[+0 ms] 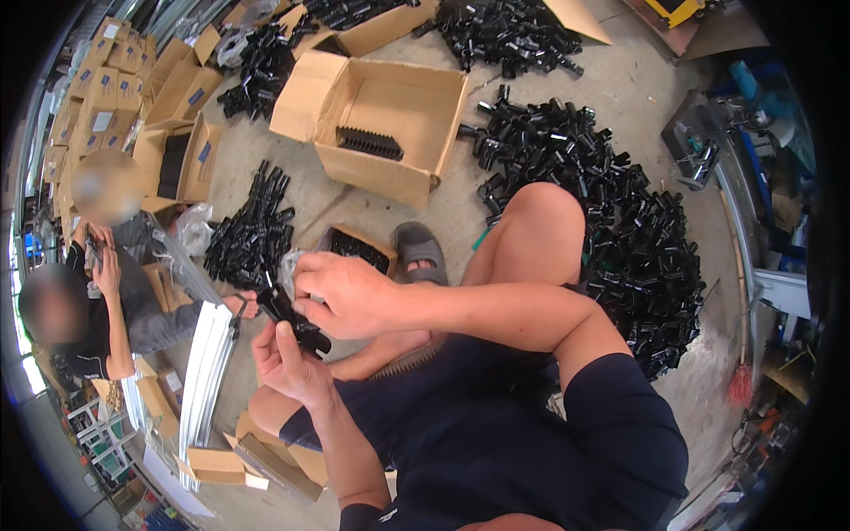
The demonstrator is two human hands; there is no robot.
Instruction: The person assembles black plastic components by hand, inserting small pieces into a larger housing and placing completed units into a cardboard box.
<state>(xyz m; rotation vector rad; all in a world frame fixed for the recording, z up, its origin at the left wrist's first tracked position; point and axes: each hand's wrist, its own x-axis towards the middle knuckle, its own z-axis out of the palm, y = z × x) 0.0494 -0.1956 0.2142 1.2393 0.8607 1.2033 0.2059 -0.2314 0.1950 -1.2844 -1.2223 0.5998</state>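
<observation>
My left hand (290, 365) pinches a black plastic part (307, 337) between thumb and fingers, in front of my left knee. Just above it my right hand (343, 292) is closed, its fingers curled down close to the same part. What those fingers hold is hidden. Scraps of clear plastic (289, 267) show beside the right fingertips. Beyond both hands lies a pile of glossy black tubular parts (257, 228). A small open carton of black pieces (361, 251) stands behind my right hand.
A large open cardboard box (390, 102) with a row of black parts inside stands ahead. Big heaps of black parts (611, 221) cover the floor at right. Two other people sit at left, near metal rails (205, 380) and stacked cartons (102, 102). A red broom (742, 385) leans at right.
</observation>
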